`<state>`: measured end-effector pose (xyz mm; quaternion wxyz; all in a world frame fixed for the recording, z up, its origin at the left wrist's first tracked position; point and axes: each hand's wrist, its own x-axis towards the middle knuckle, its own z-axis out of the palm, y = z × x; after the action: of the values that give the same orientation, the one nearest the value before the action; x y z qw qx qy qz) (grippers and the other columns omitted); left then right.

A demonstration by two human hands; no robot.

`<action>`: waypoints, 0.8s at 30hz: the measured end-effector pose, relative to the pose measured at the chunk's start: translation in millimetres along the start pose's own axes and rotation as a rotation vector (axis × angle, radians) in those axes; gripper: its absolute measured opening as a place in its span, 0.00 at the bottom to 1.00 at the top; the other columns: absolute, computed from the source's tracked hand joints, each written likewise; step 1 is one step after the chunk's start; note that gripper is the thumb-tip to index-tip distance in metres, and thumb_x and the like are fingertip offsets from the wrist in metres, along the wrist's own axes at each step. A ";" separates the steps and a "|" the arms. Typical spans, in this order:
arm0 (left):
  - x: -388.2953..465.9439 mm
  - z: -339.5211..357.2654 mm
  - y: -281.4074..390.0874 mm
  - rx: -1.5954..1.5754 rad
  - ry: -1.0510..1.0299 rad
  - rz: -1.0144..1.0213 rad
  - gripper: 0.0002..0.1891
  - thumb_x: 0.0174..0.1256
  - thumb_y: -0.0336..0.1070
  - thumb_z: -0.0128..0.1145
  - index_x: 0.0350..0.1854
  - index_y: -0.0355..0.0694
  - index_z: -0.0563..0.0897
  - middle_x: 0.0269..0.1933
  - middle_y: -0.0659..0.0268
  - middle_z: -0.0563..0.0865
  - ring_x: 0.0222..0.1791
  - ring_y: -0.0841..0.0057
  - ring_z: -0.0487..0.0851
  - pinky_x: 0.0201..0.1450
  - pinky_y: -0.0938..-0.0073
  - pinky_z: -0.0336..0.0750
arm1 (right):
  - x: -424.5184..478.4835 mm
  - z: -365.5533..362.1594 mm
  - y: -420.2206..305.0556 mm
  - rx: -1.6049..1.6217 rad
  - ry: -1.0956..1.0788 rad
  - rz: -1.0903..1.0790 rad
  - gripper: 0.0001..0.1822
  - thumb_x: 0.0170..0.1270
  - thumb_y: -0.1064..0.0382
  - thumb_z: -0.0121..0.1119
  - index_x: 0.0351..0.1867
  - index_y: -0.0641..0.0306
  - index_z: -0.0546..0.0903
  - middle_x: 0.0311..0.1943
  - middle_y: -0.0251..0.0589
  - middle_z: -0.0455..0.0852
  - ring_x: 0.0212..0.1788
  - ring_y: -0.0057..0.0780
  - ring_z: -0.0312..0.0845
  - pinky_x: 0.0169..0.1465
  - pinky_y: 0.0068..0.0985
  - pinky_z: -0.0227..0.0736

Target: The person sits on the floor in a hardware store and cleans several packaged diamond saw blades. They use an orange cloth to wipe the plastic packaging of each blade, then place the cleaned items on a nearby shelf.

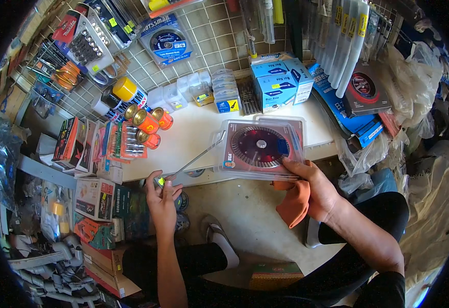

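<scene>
My left hand [163, 204] grips the lower end of a thin metal rod [198, 154], perhaps a long drill bit, between thumb and fingers. A small yellow-green sticker shows by the thumb, and the rod slants up to the right across the white shelf. My right hand [318, 190] pinches the lower right corner of a clear blister pack [261, 169] with a segmented cutting disc [247, 148] inside. Another clear pack [300, 125] lies partly hidden behind it. An orange cloth [295, 208] hangs from the same hand, below the pack.
Orange cans [146, 122], spray cans [129, 88] and blue cartons [273, 90] crowd the white shelf [178, 143]. Wire mesh [216, 34] behind holds packaged tools. Boxes [95, 198] are stacked at left; plastic bags [420, 77] bulge at right. A patterned box [276, 275] lies on the floor.
</scene>
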<state>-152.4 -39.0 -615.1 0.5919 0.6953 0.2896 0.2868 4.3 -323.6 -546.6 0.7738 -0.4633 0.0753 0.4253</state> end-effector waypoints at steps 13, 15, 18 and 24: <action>-25.6 56.8 -6.3 -0.440 -0.092 -0.079 0.18 0.82 0.49 0.45 0.62 0.44 0.68 0.56 0.66 0.74 0.55 0.77 0.75 0.63 0.70 0.69 | 2.0 -1.0 77.6 -0.229 -0.280 0.517 0.27 0.69 0.41 0.63 0.48 0.67 0.79 0.37 0.41 0.87 0.40 0.28 0.86 0.44 0.25 0.82; -20.1 57.3 -9.5 -0.473 -0.041 -0.036 0.18 0.82 0.49 0.44 0.62 0.42 0.68 0.54 0.66 0.75 0.55 0.77 0.74 0.62 0.72 0.68 | 4.9 -3.0 89.8 -0.267 -0.325 0.505 0.28 0.71 0.40 0.59 0.49 0.67 0.78 0.36 0.41 0.86 0.39 0.27 0.85 0.43 0.24 0.82; -3.1 53.9 -8.7 -0.479 0.049 -0.061 0.14 0.83 0.44 0.43 0.60 0.41 0.69 0.52 0.64 0.76 0.53 0.77 0.74 0.60 0.73 0.69 | 4.5 -2.0 89.2 -0.389 -0.401 0.541 0.25 0.75 0.42 0.54 0.49 0.67 0.78 0.36 0.40 0.85 0.38 0.27 0.85 0.44 0.22 0.81; 26.6 29.6 -23.2 -0.628 0.030 -0.162 0.13 0.80 0.41 0.46 0.58 0.42 0.72 0.52 0.62 0.80 0.51 0.71 0.82 0.56 0.68 0.79 | 5.3 9.0 45.9 -1.282 -0.394 0.356 0.23 0.74 0.44 0.53 0.38 0.65 0.84 0.24 0.45 0.86 0.31 0.36 0.87 0.37 0.31 0.81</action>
<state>-114.2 -35.7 -640.5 0.7942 0.4490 0.2499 0.3243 -28.3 -303.9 -574.2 0.2652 -0.7238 -0.2576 0.5826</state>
